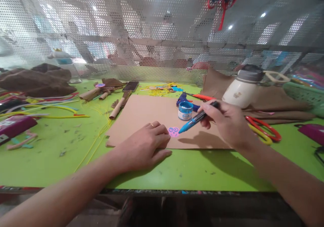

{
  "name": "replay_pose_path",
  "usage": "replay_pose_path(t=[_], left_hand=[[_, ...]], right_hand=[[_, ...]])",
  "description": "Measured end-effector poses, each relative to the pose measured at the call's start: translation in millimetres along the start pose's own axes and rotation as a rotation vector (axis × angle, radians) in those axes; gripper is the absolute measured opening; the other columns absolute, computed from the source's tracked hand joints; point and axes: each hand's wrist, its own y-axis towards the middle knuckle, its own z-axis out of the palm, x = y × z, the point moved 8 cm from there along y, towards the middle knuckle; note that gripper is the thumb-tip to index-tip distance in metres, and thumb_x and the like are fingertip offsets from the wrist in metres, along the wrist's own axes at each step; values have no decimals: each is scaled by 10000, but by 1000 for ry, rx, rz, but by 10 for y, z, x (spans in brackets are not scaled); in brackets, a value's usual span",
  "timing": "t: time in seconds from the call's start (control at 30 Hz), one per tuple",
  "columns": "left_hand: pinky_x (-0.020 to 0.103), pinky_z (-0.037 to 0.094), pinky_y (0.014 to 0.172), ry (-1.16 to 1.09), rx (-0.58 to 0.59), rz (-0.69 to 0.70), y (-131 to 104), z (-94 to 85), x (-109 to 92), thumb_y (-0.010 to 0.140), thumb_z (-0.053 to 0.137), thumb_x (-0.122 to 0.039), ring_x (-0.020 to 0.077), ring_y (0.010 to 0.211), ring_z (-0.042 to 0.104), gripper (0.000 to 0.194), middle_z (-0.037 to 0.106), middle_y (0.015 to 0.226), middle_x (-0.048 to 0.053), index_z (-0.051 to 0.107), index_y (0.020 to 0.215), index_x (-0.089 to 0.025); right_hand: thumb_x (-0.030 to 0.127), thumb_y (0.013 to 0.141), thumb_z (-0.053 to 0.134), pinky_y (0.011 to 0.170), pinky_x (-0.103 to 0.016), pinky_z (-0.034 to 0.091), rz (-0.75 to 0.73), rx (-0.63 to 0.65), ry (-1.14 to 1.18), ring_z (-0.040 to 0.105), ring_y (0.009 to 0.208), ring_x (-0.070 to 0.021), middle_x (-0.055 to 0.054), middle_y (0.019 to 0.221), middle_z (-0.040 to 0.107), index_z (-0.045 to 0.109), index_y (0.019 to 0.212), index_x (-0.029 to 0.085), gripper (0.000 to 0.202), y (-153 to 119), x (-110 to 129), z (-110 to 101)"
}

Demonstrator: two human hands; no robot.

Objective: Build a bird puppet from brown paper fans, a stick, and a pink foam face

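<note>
A small pink cutout with blue ringed eyes and a small face drawn on it lies on a sheet of brown paper. My left hand rests flat at the sheet's front edge, fingers extended and thumb apart, fingertips touching the cutout's left side. Gripped in my right hand is a blue-and-black paint marker, slanting down so its blue tip is close to the cutout's right edge; whether it touches cannot be made out. Just behind the marker stands an uncapped jar of blue paint.
Behind the jar lies a blue glue gun. Red-and-yellow scissors and a white bottle are at right. Rolled brown paper pieces, yellow strings and pipe cleaners spread leftward. A perforated panel rises behind.
</note>
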Motion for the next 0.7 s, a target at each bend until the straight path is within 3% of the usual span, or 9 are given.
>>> replay_pose_path(t=[0.3,0.7], left_hand=[[384,436,863,14,5,-5,17,1,-2,917,546,-330,245,961,529,193,611,976,85,657,981,-184],[385,442,854,41,17,-4,10,12,-4,919,540,-347,249,963,528,212,607,960,91,657,916,-171]], right_hand=[[388,925,541,527,-230,490,-31,82,-79,562,512,-103,10,566,616,625,750,171,292,-113,-56,191],[381,929,538,552,-243,488,-71,50,-148,563,523,-112,6,567,619,611,726,174,299,-138,-32,200]])
